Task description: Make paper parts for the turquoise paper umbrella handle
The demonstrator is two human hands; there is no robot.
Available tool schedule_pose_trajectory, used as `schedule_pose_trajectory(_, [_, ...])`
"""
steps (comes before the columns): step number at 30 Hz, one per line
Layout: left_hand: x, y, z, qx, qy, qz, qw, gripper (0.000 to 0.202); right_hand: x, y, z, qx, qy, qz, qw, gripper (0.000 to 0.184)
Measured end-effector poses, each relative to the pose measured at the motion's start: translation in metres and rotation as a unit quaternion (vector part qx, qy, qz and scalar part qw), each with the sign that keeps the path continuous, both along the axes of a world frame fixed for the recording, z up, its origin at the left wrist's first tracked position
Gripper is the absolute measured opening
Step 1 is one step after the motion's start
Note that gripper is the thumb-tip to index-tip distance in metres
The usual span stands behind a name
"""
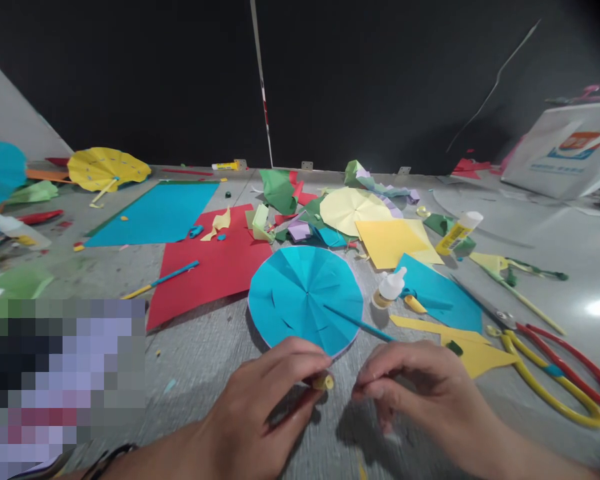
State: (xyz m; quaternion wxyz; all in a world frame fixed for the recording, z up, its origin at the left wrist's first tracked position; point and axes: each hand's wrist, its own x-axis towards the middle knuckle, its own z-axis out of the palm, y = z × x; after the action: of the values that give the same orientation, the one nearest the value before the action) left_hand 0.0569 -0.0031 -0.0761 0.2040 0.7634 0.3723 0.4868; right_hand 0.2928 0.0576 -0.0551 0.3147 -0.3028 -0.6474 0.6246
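My left hand (265,407) is curled, pinching a small yellow paper roll (324,382) between thumb and fingers just above the grey table. My right hand (420,393) is closed beside it, fingertips pressed together near the lower end of a thin blue stick (360,325); whether it grips the stick I cannot tell. The stick runs up onto a round pleated blue paper disc (305,293) lying right in front of both hands.
Red paper sheet (215,267) and blue sheet (155,213) lie left. Yellow sheet (395,243), pale yellow disc (353,210), small glue bottle (389,288), glue stick (459,233) and scissors (555,373) sit right. Yellow paper umbrella (107,168) at far left; white box (565,150) far right.
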Motion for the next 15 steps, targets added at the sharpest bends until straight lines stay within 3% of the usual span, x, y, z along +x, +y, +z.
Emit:
schedule_pose_trajectory(7, [-0.0005,-0.0013,0.0045,0.008,0.022,0.005,1.0,0.033,0.0024,-0.0014,0.0002,0.042,-0.042,0.015,0.998,0.024])
schedule_pose_trajectory(15, [0.0005,0.002,0.0106,-0.012,0.005,0.001,1.0,0.034,0.0024,-0.0033,-0.0027,0.041,-0.023,0.03,0.998,0.023])
